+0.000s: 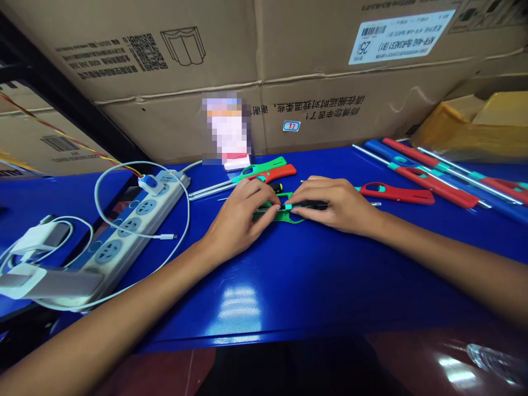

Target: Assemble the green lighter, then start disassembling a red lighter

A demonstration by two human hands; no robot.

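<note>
Green utility-lighter handle sits between both hands: the left hand seems pinched shut on it, the right hand on a black piece. Fitting work appears underway, calling for steady fingertips. Around: blue counter, red lighter, power strip, cardboard carton behind.

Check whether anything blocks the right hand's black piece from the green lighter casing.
Nothing visible. The right hand pinches the black piece right at the green lighter casing; the left hand is at the casing's left side. The red lighter past the right hand lies outside that path.
</note>
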